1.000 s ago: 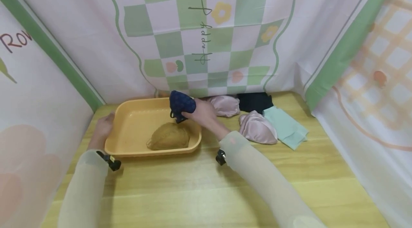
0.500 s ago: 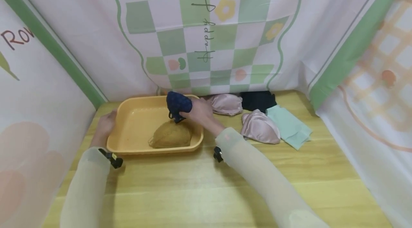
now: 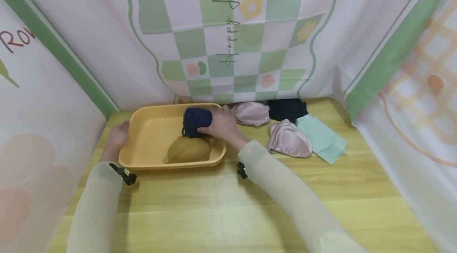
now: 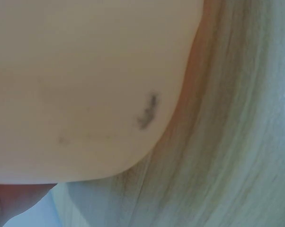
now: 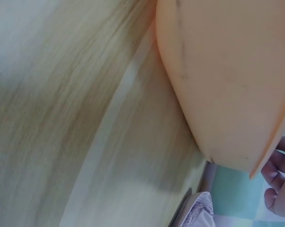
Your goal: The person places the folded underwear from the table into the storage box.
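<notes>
In the head view, a yellow plastic tray [image 3: 146, 138] stands at the back left of the table. My left hand [image 3: 117, 136] grips its left end; the left wrist view catches only a bit of that hand, below the tray's pale wall [image 4: 95, 94]. A mustard folded bra [image 3: 189, 150] lies in the tray's front right part. Just behind it, my right hand [image 3: 222, 126] reaches over the right rim and holds a navy folded bra [image 3: 197, 121], low in the tray. The thumb lies against the navy fabric. Curled fingers [image 5: 277, 175] show past the rim in the right wrist view.
Right of the tray lie two pink satin folded bras, one at the back [image 3: 251, 113] and one nearer [image 3: 288, 138]. Beside them are a black folded garment [image 3: 287, 109] and a mint-green folded cloth [image 3: 321, 138]. Printed curtains [image 3: 250, 46] enclose the table [image 3: 214, 213].
My right hand has lowered the navy bra into the tray, just behind the mustard one. The left hand stays at the tray's left end.
</notes>
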{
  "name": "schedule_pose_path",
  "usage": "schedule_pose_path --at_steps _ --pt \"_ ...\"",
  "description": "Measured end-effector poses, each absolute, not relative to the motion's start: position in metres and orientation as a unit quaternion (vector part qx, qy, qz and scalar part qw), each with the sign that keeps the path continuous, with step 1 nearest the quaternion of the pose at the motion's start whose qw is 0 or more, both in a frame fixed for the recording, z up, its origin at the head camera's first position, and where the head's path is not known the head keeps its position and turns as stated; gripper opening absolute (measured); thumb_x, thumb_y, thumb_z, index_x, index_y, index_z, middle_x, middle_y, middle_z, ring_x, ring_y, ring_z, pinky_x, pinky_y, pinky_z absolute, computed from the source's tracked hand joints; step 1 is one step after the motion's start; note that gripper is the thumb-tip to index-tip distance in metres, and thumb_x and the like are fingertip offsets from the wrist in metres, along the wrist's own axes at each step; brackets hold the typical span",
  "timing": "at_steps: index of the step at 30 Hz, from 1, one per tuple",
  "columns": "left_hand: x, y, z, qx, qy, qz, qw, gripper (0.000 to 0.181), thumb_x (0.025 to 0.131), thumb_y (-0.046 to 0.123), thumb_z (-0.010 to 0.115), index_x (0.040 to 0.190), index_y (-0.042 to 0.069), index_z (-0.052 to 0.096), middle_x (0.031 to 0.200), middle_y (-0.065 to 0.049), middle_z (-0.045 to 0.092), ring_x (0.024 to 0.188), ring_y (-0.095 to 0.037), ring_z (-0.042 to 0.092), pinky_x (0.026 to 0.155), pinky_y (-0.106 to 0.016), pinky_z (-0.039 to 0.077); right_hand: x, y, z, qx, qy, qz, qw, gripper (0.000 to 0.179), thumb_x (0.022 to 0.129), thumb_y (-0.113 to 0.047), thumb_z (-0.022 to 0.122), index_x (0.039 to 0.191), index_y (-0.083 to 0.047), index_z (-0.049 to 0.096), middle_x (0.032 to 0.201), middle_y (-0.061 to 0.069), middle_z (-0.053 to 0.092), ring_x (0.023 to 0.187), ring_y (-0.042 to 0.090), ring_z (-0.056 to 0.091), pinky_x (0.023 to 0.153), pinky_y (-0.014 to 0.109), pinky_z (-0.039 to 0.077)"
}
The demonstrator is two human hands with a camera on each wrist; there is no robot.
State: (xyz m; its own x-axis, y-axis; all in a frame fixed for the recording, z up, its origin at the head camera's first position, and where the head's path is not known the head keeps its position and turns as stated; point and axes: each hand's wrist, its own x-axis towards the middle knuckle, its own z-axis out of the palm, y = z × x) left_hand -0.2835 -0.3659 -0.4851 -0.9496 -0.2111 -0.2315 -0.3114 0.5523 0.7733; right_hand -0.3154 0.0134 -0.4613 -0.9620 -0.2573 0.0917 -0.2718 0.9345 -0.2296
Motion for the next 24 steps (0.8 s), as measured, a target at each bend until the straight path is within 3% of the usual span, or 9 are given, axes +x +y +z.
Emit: schedule_pose_path --at_steps 6,13,24 --pt "-0.284 -0.364 -0.481 -0.153 0.880 0.445 0.065 0.076 0.105 0.056 0.016 0.155 0.000 0.024 0.157 -0.034 0.027 0.142 -0.051 0.034 0.120 -0.060 0.028 -0.313 0.019 -0.455 0.138 -0.980 0.136 0.038 0.085 0.075 -0.076 0.068 0.141 -0.025 0.054 0.142 -0.003 0.060 0.126 0.029 0.047 0.114 0.056 0.035" --pt "-0.282 -0.364 -0.481 -0.151 0.874 0.458 0.058 0.076 0.105 0.057 0.017 0.155 0.001 0.024 0.157 -0.034 0.027 0.143 -0.052 0.032 0.120 -0.060 0.027 -0.305 0.030 -0.455 0.156 -0.972 0.168 0.045 0.069 0.082 -0.065 0.071 0.133 -0.021 0.060 0.133 -0.001 0.065 0.119 0.026 0.052 0.109 0.046 0.041" --pt "-0.281 -0.366 -0.484 -0.153 0.879 0.445 0.068 0.078 0.104 0.060 0.016 0.156 0.002 0.021 0.159 -0.032 0.024 0.144 -0.051 0.030 0.121 -0.060 0.025 -0.296 0.048 -0.459 0.169 -0.962 0.207 0.062 0.054 0.090 -0.052 0.068 0.129 -0.015 0.065 0.127 0.006 0.066 0.123 0.026 0.056 0.110 0.044 0.043"
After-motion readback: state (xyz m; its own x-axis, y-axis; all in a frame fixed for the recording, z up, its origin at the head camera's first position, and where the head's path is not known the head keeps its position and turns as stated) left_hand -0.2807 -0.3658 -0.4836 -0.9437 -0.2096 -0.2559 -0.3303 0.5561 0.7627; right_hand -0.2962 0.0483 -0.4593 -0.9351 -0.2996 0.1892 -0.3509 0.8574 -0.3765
